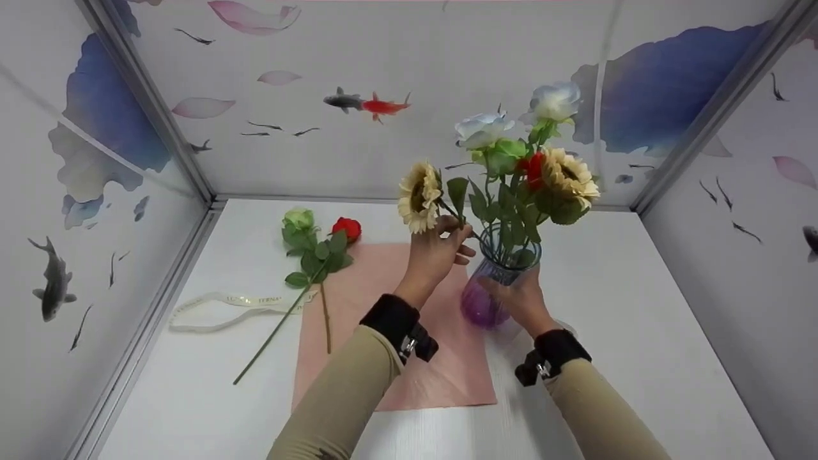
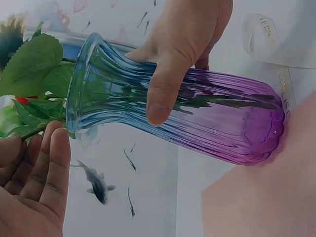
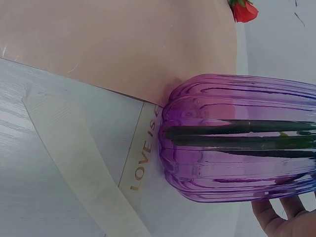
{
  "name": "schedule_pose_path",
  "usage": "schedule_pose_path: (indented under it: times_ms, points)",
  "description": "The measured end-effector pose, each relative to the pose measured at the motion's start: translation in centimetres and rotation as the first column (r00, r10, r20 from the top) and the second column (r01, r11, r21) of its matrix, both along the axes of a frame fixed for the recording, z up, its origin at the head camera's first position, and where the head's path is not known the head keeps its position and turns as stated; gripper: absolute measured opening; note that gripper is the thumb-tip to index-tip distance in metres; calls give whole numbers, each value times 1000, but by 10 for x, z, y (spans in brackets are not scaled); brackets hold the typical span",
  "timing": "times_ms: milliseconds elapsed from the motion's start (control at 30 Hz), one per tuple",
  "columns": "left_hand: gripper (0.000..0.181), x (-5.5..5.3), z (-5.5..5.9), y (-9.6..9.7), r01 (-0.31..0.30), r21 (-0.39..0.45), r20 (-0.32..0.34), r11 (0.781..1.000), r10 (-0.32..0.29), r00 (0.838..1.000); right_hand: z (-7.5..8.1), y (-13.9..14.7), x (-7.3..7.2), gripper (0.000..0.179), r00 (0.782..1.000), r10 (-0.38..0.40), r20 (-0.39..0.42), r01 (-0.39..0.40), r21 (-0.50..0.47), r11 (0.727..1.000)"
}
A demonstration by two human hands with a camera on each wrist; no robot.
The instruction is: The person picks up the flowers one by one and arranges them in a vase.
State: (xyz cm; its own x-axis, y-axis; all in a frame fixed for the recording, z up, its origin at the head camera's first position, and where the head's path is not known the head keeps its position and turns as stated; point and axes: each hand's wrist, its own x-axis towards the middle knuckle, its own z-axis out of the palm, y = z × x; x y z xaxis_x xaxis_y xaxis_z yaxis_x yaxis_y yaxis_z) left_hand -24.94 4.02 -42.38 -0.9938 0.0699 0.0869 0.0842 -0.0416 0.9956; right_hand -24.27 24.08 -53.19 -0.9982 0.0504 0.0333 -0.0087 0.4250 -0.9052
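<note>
A ribbed glass vase (image 1: pixel 484 300), blue at the mouth and purple at the base, stands tilted at the right edge of the pink paper. My right hand (image 1: pixel 523 299) grips its upper body, the thumb across the glass in the left wrist view. My left hand (image 1: pixel 441 252) pinches the stem of a cream sunflower (image 1: pixel 420 197) just left of the rim; this stem slants toward the mouth. Out of the vase rise pale blue roses (image 1: pixel 484 131), a green rose (image 1: pixel 505 156), a red flower (image 1: pixel 532 170) and another sunflower (image 1: pixel 567 182). Dark stems (image 3: pixel 237 142) show through the purple glass.
Pink wrapping paper (image 1: pixel 396 358) lies under my left forearm. To its left are a green rose (image 1: pixel 298 220), a red rose (image 1: pixel 346 229) and a looped white ribbon (image 1: pixel 211 313). More ribbon (image 3: pixel 84 153) lies by the vase's base. Printed walls (image 1: pixel 294 160) enclose the table.
</note>
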Motion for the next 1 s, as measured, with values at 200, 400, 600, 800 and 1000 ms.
schedule_pose_path:
  times_ms: [200, 400, 600, 800, 1000]
  points:
    - [26, -5, -2, 5, 21, -61, 33, 998, -19, 999, 0, -1, 0, 109, 1000, 4, -23, -5, -2, 1000]
    - [26, -13, -4, 11, 16, -79, 29, 997, -13, 999, 0, -2, 1, 109, 999, 11, -30, -11, -10, 1000]
    - [17, -21, -1, 17, -6, -168, 2, 986, 7, 1000, 0, -1, 1, 110, 1000, 9, -7, -9, 6, 1000]
    - [15, -25, 5, 23, -43, -321, -56, 946, 26, 998, 1, 0, 2, 111, 999, 27, -44, -25, 49, 998]
    - [16, -27, 9, 28, -39, -354, -34, 934, 28, 999, 0, 1, 2, 112, 1000, 23, -21, -22, 34, 999]
